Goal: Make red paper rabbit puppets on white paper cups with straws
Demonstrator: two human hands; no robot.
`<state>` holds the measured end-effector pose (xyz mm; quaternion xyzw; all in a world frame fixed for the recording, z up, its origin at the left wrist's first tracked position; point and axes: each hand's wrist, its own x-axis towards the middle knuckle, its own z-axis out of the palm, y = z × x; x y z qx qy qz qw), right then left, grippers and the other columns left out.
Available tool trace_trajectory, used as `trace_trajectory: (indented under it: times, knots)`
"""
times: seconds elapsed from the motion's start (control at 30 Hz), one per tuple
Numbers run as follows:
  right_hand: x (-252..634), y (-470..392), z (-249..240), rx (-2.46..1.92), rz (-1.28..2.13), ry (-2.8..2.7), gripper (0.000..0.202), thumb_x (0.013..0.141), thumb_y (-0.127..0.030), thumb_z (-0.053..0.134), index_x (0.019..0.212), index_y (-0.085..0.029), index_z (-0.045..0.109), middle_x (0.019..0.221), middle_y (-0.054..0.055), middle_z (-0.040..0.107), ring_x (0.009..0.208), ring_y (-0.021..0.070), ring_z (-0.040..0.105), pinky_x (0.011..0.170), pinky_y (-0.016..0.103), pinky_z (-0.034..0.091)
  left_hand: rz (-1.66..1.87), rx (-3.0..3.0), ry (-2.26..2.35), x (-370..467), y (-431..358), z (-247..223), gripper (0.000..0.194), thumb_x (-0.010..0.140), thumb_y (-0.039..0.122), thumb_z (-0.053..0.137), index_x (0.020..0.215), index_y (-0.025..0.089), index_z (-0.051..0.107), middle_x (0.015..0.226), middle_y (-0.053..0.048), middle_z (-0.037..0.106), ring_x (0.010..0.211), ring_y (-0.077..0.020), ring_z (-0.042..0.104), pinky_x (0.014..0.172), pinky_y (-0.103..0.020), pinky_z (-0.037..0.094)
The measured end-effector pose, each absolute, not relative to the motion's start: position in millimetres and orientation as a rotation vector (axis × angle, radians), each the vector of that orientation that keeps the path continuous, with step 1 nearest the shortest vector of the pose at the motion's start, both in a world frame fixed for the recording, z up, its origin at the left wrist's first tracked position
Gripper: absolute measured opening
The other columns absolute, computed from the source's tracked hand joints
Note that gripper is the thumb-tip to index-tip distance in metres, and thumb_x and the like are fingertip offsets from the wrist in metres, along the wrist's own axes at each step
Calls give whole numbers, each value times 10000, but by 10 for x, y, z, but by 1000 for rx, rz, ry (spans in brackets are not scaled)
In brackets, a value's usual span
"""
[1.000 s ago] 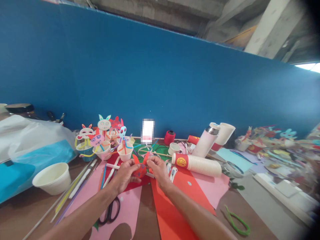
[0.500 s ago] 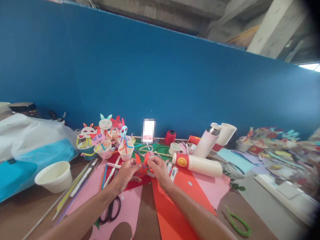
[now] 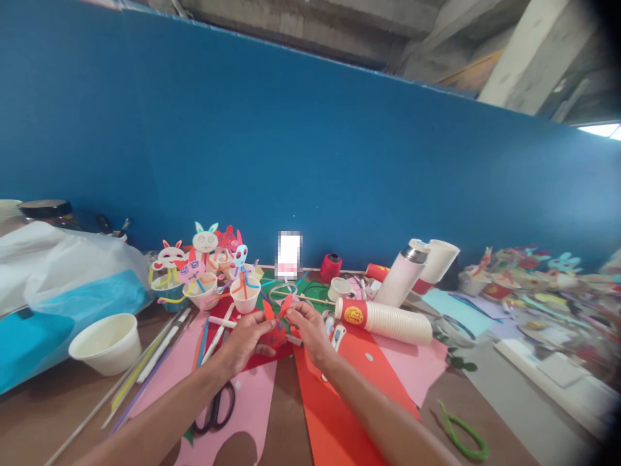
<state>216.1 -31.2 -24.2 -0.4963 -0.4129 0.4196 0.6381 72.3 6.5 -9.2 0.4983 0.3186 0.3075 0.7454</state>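
Between my two hands is a small red-orange paper animal head (image 3: 275, 334) with two upright pointed ears and bluish marks. My left hand (image 3: 248, 335) is closed on its left side, fingertips near the left ear. With thumb and fingers, my right hand (image 3: 308, 329) pinches the right ear (image 3: 285, 307). Beneath lie red and pink paper sheets (image 3: 252, 395). Black-handled scissors (image 3: 216, 409) rest below my left forearm. A white box cutter (image 3: 336, 338) lies just right of my right hand.
Paper-cup figures with animal heads (image 3: 245, 292) stand behind left. A lying stack of paper cups (image 3: 388, 320) and a pale thermos (image 3: 402, 275) are at right. A white bowl (image 3: 105, 343) sits at left. A green pipe cleaner (image 3: 466, 435) lies front right. A blue partition (image 3: 310, 142) rises behind.
My right fingers have shifted slightly at the right ear, which now leans further to the right. My left hand has barely moved.
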Motion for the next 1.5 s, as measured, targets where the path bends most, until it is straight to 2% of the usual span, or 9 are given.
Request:
trace_trajectory:
  times: [0.2,0.37,0.6,0.77,0.93,1.1,1.27,1.37,1.5]
  knots:
    - [2234,-295,-271,-903,1160,-887,166,691,-342,615,728,-198,540,662,-34,500,553,73,445,538,199,382,596,939,599,697,75,-90,171,732,226,580,880,142,573,745,-64,659,618,-151,624,434,-210,485]
    - [2224,-321,-259,-807,1317,-878,201,661,-339,659,733,-199,533,662,-36,507,571,80,482,540,201,386,570,852,507,698,74,-97,100,749,220,567,807,139,566,645,-38,635,556,-116,585,434,-194,465]
    - [2191,-351,-234,-795,1289,-956,214,659,-377,653,723,-196,557,705,-13,545,591,92,488,581,227,412,552,842,485,697,52,-87,88,753,221,564,776,137,574,600,-25,618,526,-108,569,441,-192,452]
    - [2229,-349,-231,-803,1314,-991,218,642,-379,664,727,-205,564,719,-9,548,596,99,490,576,236,419,537,839,482,694,55,-88,134,750,232,566,826,125,595,622,-32,623,534,-106,570,445,-193,452]
    - [2240,-340,-239,-895,1292,-1021,236,621,-385,675,732,-193,595,819,9,565,612,90,488,552,209,402,550,877,510,700,56,-109,158,716,257,602,804,126,604,613,-32,625,518,-108,566,431,-191,437]
    - [2208,-329,-267,-941,1222,-999,261,667,-369,637,867,-202,606,719,-2,560,620,103,494,533,195,382,703,1008,566,728,35,-92,178,698,292,609,749,121,615,586,-26,617,509,-109,551,413,-184,420]
    - [2175,-336,-268,-954,1120,-998,235,712,-420,578,730,-188,606,640,-6,528,567,98,453,568,220,395,938,1113,721,766,13,-39,171,657,297,631,717,137,642,591,-10,631,489,-112,549,407,-198,429]
    - [2151,-364,-228,-960,1112,-989,262,726,-432,556,727,-174,603,650,3,530,581,103,453,574,229,406,1013,1230,786,770,5,-11,146,657,281,627,635,136,640,561,-3,620,473,-101,537,422,-189,428]
    - [2120,-397,-177,-975,1107,-987,241,721,-412,569,699,-172,578,626,-12,507,571,90,436,549,213,401,1012,1342,839,775,5,-32,146,678,278,600,647,142,643,572,2,626,450,-88,523,417,-179,422]
